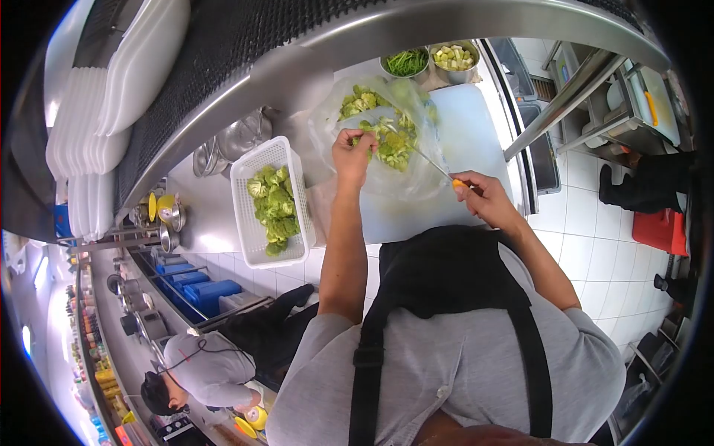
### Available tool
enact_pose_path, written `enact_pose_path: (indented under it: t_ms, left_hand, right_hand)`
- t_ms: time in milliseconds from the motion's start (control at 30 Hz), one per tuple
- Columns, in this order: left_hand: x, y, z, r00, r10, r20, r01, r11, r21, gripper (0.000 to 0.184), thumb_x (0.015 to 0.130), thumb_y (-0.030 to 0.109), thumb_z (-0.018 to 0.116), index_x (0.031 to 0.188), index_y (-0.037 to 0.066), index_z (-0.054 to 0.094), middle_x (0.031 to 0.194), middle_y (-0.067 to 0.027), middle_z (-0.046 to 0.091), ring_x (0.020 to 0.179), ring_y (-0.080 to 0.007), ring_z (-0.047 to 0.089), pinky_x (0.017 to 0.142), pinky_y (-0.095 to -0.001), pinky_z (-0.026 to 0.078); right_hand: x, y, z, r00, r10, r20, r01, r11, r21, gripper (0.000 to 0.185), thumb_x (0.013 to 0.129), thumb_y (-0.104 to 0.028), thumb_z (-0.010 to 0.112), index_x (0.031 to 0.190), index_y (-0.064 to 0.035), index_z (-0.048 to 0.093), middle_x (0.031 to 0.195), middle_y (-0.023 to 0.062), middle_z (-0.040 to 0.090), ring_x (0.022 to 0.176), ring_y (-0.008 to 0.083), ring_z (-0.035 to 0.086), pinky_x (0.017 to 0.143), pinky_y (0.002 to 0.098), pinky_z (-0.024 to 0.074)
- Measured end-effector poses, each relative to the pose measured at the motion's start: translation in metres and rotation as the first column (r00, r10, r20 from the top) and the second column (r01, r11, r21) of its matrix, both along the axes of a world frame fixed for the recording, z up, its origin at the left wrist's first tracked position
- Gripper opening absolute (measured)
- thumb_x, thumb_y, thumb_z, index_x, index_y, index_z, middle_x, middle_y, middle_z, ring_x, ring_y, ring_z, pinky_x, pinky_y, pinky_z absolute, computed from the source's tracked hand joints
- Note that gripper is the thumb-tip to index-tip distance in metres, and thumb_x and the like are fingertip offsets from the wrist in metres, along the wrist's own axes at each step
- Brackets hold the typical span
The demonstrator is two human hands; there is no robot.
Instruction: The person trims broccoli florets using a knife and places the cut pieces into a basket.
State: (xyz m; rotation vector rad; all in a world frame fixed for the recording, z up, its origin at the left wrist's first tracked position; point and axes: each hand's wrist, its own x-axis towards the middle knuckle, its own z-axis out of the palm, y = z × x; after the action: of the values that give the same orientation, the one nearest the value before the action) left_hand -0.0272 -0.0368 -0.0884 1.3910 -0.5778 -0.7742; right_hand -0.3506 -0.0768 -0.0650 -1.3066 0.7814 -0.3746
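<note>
My right hand (483,197) grips a knife (435,165) by its orange handle, the thin blade pointing to the upper left over a clear plastic bag (401,182). Broccoli pieces (394,149) lie in and on the bag, which is spread partly over a white cutting board (476,130). Just left of those pieces, my left hand (352,157) has its fingers pinched on a small green broccoli floret. To the left of my left forearm stands a white perforated basket (240,201) with larger broccoli florets (271,204) in it.
Behind the board are metal bowls of cut green beans (406,62) and pale green cubes (454,56). A steel shelf edge (357,37) crosses above the counter, with stacked white trays (85,141) at left. A co-worker (216,364) bends at lower left.
</note>
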Motion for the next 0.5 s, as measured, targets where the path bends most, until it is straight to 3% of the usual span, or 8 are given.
enact_pose_path:
  t_ms: [267,367,500]
  left_hand:
    - [-0.01,0.001,-0.008,0.998,0.059,-0.036,-0.061,0.996,-0.062,0.016,0.088,-0.002,0.074,0.094,-0.003,0.059,0.084,-0.0145,0.069,0.068,-0.0182,0.065,0.06,-0.0283,0.051]
    - [-0.016,0.003,-0.005,0.996,0.087,-0.005,-0.087,0.995,-0.043,0.015,0.088,-0.002,0.073,0.093,-0.002,0.058,0.085,-0.0145,0.069,0.067,-0.0191,0.066,0.059,-0.0274,0.051]
    - [-0.037,0.016,0.006,0.996,0.012,-0.089,-0.017,0.999,-0.052,0.013,0.089,-0.004,0.071,0.095,-0.002,0.06,0.087,-0.0124,0.067,0.07,-0.0193,0.066,0.063,-0.0289,0.052]
  right_hand:
    - [0.002,0.001,-0.002,0.995,0.06,-0.078,-0.062,0.998,-0.028,0.031,0.103,-0.02,0.066,0.13,-0.006,0.069,0.078,-0.0006,0.061,0.057,0.0054,0.05,0.051,0.0244,0.0413]
    - [0.006,0.001,-0.011,0.996,0.064,-0.057,-0.076,0.97,-0.232,0.03,0.103,-0.021,0.065,0.128,-0.0049,0.069,0.079,0.0018,0.063,0.057,0.007,0.051,0.052,0.0252,0.0424]
    - [0.024,-0.006,-0.002,0.996,0.05,-0.077,-0.065,0.977,-0.202,0.029,0.104,-0.023,0.063,0.126,-0.003,0.068,0.08,0.0041,0.064,0.057,0.0081,0.052,0.052,0.0263,0.0435]
